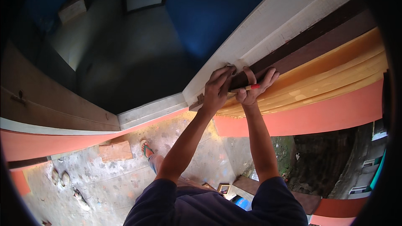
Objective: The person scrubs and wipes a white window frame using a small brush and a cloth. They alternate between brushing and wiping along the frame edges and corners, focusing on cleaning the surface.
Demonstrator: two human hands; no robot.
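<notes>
Brown wood (314,43) beside the white frame (272,29) looks stiff, best held at its near end, where my right hand (253,94) pinches a light-looking red-tipped stick (252,87); my left hand (216,90) curls, grip unclear.

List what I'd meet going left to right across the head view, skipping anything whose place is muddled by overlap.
Small dark fitting on the brown panel, pale box, tan block, sandaled foot, left hand, right hand, teal strip.
</notes>
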